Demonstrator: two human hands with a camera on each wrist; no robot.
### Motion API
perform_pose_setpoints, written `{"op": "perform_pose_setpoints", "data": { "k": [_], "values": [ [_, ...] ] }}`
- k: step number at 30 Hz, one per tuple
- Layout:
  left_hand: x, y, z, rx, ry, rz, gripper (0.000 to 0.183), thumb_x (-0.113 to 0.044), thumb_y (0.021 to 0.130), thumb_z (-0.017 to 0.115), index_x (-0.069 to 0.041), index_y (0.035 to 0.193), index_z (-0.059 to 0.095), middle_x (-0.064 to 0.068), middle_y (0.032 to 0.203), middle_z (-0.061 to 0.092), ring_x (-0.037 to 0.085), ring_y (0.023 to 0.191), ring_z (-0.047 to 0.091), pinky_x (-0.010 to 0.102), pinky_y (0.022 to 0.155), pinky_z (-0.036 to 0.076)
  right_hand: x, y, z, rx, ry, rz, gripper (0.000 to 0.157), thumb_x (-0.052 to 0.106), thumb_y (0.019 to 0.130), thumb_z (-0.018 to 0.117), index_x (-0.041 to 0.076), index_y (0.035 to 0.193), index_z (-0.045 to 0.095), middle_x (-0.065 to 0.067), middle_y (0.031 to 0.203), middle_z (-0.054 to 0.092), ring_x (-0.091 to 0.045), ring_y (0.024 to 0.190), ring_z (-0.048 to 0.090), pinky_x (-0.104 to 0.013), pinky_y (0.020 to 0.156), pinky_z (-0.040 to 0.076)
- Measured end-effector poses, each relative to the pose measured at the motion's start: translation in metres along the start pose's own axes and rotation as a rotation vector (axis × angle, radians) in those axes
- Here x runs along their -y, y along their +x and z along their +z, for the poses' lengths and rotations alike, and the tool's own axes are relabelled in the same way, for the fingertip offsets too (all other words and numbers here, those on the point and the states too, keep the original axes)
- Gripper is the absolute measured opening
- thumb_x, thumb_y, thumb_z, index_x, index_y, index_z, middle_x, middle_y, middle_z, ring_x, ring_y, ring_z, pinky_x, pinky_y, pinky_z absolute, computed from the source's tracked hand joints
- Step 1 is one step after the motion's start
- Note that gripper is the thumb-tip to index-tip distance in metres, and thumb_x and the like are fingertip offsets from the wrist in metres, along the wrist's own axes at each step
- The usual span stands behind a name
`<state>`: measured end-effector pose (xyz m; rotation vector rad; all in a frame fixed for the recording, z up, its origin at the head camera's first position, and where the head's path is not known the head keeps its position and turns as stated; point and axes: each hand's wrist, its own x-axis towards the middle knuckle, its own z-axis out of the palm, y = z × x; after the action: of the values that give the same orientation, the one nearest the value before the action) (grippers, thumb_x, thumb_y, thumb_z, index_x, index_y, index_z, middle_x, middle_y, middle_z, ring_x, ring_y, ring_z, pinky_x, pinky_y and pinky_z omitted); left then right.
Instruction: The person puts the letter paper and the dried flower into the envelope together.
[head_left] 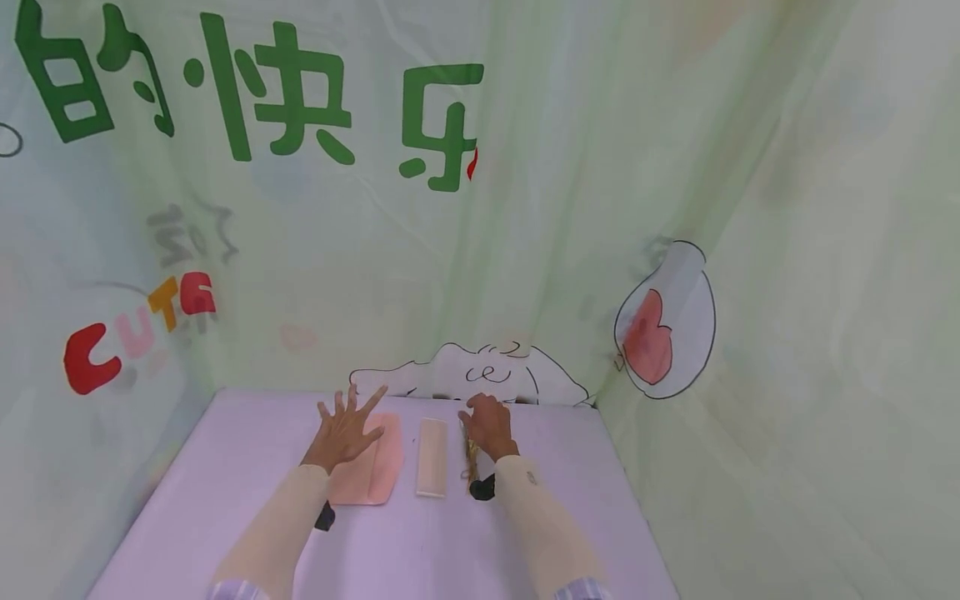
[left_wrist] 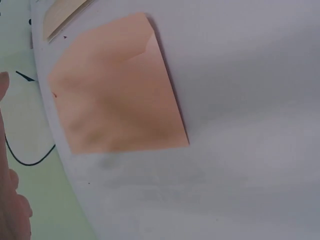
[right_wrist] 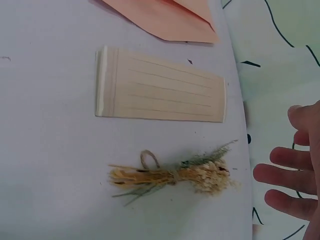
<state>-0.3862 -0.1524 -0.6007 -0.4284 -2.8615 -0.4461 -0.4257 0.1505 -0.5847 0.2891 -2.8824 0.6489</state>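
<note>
A pink envelope (head_left: 387, 467) with a pointed flap lies at the left of the table; it shows whole as a peach sheet (left_wrist: 115, 95) in the left wrist view. Above it my left hand (head_left: 345, 435) hovers with spread fingers, holding nothing. To the envelope's right is a folded cream letter paper (head_left: 432, 458), its ruled lines plain on the paper (right_wrist: 165, 87) in the right wrist view. Farther right lies a small twine-tied bunch of dried flowers (right_wrist: 175, 175). My right hand (head_left: 491, 423) is over that bunch, fingers loosely bent and nothing in them.
The table (head_left: 420, 550) has a pale lilac cover. Behind it hangs a light curtain (head_left: 360, 275) with green characters and line drawings, and more curtain encloses both sides. A dark wrist camera (head_left: 482, 487) sits under the right wrist.
</note>
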Motion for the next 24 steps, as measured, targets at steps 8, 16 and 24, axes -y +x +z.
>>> {"op": "perform_pose_setpoints", "data": {
  "k": [8, 16, 24],
  "values": [
    [0.01, -0.011, 0.033, 0.075, -0.11, -0.043, 0.07, -0.039, 0.106, 0.067, -0.02, 0.168, 0.041, 0.049, 0.162, 0.035, 0.076, 0.143, 0.04, 0.098, 0.106, 0.024, 0.009, -0.012, 0.041, 0.021, 0.129, 0.205, 0.032, 0.026, 0.099, 0.08, -0.002, 0.113, 0.076, -0.016, 0.107, 0.078, -0.035, 0.099, 0.072, -0.054, 0.093, 0.057],
    [0.012, -0.026, 0.064, 0.069, -0.152, -0.072, 0.06, -0.029, 0.105, 0.069, -0.019, 0.161, 0.051, 0.048, 0.158, 0.04, 0.075, 0.136, 0.045, 0.098, 0.1, 0.03, 0.014, -0.02, 0.08, 0.045, 0.21, 0.344, 0.028, 0.022, 0.094, 0.085, -0.001, 0.102, 0.07, -0.013, 0.093, 0.071, -0.027, 0.083, 0.065, -0.048, 0.081, 0.059],
    [0.013, -0.029, 0.077, 0.215, -0.207, -0.176, 0.051, -0.024, 0.107, 0.065, -0.018, 0.157, 0.055, 0.045, 0.166, 0.031, 0.075, 0.145, 0.036, 0.098, 0.106, 0.024, 0.008, -0.024, 0.116, -0.014, 0.296, 0.452, 0.03, 0.017, 0.089, 0.087, -0.001, 0.101, 0.067, -0.012, 0.088, 0.066, -0.025, 0.077, 0.061, -0.046, 0.072, 0.057]
  ]
}}
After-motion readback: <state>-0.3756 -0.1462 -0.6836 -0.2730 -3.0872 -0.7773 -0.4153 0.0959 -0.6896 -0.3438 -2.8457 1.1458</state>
